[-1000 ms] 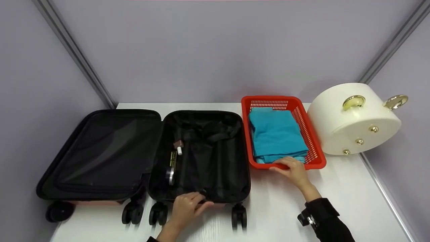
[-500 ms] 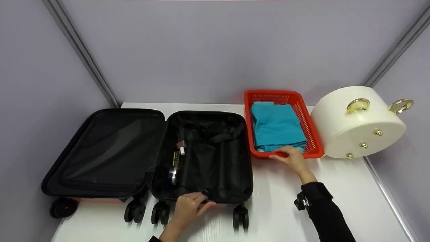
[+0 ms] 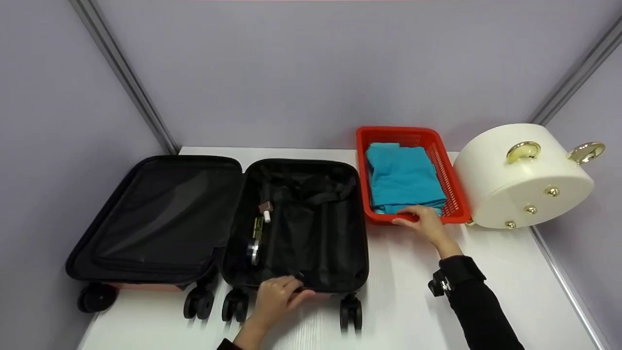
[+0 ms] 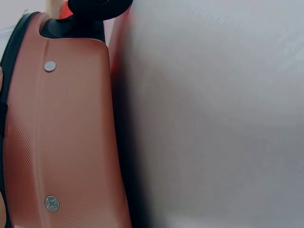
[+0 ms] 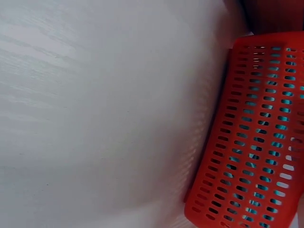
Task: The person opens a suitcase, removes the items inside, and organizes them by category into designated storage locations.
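Note:
My left hand (image 3: 277, 299) holds the front rim of an open suitcase (image 3: 365, 238), fingers over the edge and thumb outside. The pinkish shell of this suitcase (image 4: 71, 128) fills the left side of the left wrist view, with a bit of hand at the edge. My right hand (image 3: 426, 226) grips the near rim of a red plastic basket (image 3: 396, 130), thumb on the outer side. Folded blue cloth (image 3: 403, 175) lies in that basket. In the right wrist view, the slotted basket wall (image 5: 251, 133) shows blue cloth through its holes.
Inside the suitcase lie a small brown-and-white item (image 3: 266, 211), a yellow-and-black packet (image 3: 258, 227) and a silver-rimmed item (image 3: 254, 253). Its black-lined other half (image 3: 160, 218) opens to the left. A white round case (image 3: 515, 180) with gold handles lies right of the basket, against it.
The red basket has slid back towards the rear wall, with my right hand on its rim. My left hand keeps its place on the suitcase rim. The head view has shifted slightly.

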